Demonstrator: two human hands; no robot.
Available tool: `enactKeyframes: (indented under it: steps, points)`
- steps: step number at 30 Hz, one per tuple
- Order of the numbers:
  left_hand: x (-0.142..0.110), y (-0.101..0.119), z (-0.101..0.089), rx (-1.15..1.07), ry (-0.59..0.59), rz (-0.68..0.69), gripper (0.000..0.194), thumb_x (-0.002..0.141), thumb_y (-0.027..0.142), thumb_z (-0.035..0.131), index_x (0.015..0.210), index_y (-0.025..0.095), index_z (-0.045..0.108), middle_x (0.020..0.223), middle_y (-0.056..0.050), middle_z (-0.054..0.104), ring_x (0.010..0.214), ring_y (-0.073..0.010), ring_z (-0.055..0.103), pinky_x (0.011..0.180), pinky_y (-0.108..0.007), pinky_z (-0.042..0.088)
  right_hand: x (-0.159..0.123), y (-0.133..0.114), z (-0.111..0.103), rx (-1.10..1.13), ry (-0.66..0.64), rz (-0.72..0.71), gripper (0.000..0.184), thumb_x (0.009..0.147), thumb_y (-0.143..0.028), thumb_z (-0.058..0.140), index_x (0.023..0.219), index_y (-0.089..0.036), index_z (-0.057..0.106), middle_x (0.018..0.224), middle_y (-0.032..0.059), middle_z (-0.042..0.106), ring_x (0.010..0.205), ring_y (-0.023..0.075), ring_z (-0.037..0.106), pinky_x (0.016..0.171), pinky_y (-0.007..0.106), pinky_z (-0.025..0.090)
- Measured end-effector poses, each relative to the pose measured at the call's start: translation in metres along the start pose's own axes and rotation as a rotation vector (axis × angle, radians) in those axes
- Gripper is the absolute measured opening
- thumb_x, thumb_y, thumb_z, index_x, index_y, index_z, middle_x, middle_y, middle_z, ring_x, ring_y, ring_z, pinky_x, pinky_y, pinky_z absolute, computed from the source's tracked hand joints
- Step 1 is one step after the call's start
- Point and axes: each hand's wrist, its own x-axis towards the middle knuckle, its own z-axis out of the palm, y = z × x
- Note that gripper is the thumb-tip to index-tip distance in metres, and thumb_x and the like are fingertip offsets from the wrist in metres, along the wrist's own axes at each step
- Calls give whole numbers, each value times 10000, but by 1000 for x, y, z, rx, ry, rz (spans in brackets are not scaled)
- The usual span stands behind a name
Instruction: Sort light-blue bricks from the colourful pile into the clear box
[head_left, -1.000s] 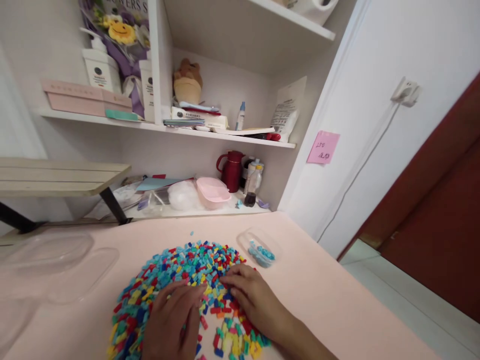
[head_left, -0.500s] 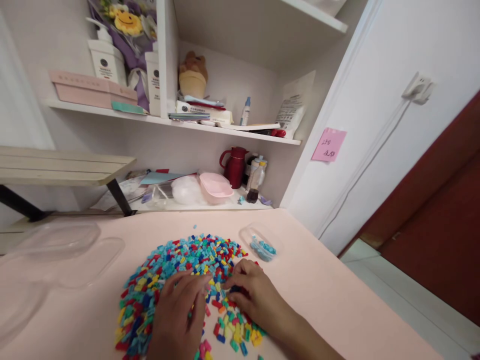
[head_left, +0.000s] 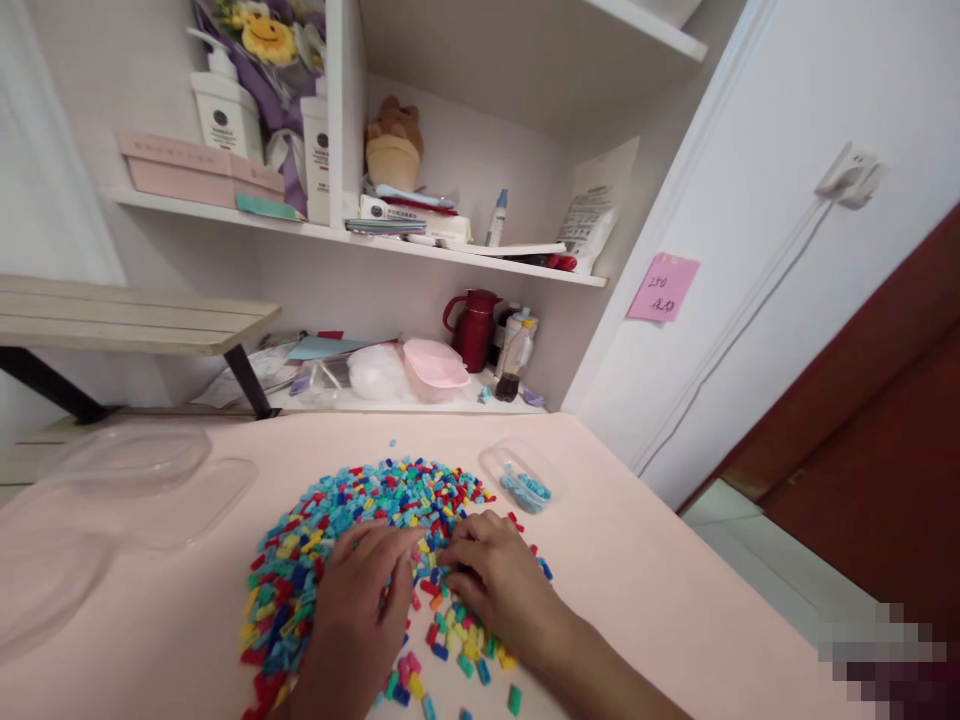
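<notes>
A wide heap of small coloured plastic pieces [head_left: 352,510] in blue, teal, red, yellow and green lies on the pink table [head_left: 660,590]. My left hand [head_left: 356,610] rests flat on the heap with its fingers stretched forward. My right hand [head_left: 487,575] sits beside it on the heap's right part, fingers curled and pressed together at the tips over some pieces; what they pinch is too small to name. A small clear dish [head_left: 521,478] with several light blue pieces stands just beyond my right hand.
Clear plastic lids or trays [head_left: 124,480] lie at the table's left. Behind, a low shelf holds a pink bowl [head_left: 435,368], a dark red jug [head_left: 471,330] and bottles. A wooden bench [head_left: 127,318] juts in at left. A pink note [head_left: 663,288] is on the wall.
The view has shifted slightly, so the heap sits a bit higher. My right fingers have curled in and drawn closer to my left fingertips; my left hand stays flat on the pieces.
</notes>
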Motion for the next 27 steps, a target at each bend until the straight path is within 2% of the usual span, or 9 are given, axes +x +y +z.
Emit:
enactKeyframes:
  steps: [4, 7, 10, 13, 16, 18, 22, 24, 27]
  points:
    - [2, 3, 1, -7, 0, 20, 255, 847, 76, 541, 1032, 232, 622, 872, 3, 722, 846, -145, 666, 899, -315, 489, 0, -1, 4, 47, 40, 6, 264, 742, -57, 654, 892, -270, 695, 929, 1, 652, 889, 196, 538, 826, 342, 376]
    - [3, 3, 2, 10, -25, 15, 243, 854, 93, 534, 1020, 241, 632, 874, 5, 727, 846, -149, 669, 880, -320, 496, 2, 1, 5, 167, 70, 51, 232, 709, -27, 657, 793, -241, 685, 858, -5, 654, 869, 188, 554, 812, 323, 384]
    - [1, 1, 3, 39, -58, 20, 259, 863, 111, 519, 1047, 247, 640, 895, 1, 729, 853, -154, 670, 837, -315, 508, 4, 2, 5, 322, 121, 132, 142, 723, -74, 670, 748, -213, 672, 812, 3, 643, 835, 180, 568, 782, 301, 409]
    - [-1, -3, 5, 67, -71, 30, 265, 869, 121, 506, 1058, 249, 642, 922, -4, 728, 858, -157, 672, 814, -312, 513, 6, 2, -1, 512, 137, 256, 45, 773, -165, 639, 794, -199, 659, 779, 6, 631, 712, 159, 566, 648, 265, 426]
    - [-1, -5, 5, 76, -60, 50, 234, 873, 142, 507, 1027, 253, 644, 911, -1, 728, 846, -157, 672, 802, -305, 513, 6, 6, -16, 640, 155, 307, 83, 814, -251, 603, 853, -193, 648, 795, 8, 648, 663, 150, 566, 607, 256, 438]
    - [1, -4, 4, 79, -44, 65, 222, 878, 152, 501, 1015, 255, 642, 899, 0, 729, 839, -158, 672, 802, -304, 513, 5, 14, -30, 588, 258, 301, 116, 817, -294, 608, 853, -193, 654, 827, 19, 667, 732, 171, 586, 678, 279, 459]
    - [2, -3, 2, 69, -8, 80, 220, 873, 161, 502, 1009, 259, 645, 871, -3, 732, 828, -165, 675, 800, -309, 519, 4, 41, -54, 332, 525, 302, 151, 820, -332, 607, 867, -204, 672, 888, 46, 692, 875, 230, 601, 835, 365, 442]
    - [2, -4, 3, 50, 12, 71, 221, 863, 165, 522, 1017, 262, 647, 870, -8, 732, 835, -170, 674, 806, -312, 521, 3, 55, -60, 238, 595, 309, 166, 823, -342, 600, 881, -207, 677, 918, 59, 696, 914, 251, 600, 873, 407, 427]
    - [0, -5, 3, 18, 30, 53, 239, 853, 159, 539, 1040, 262, 646, 887, -9, 728, 857, -173, 667, 849, -320, 513, 2, 70, -60, 135, 627, 340, 181, 833, -352, 576, 887, -216, 683, 917, 65, 699, 921, 266, 594, 861, 437, 431]
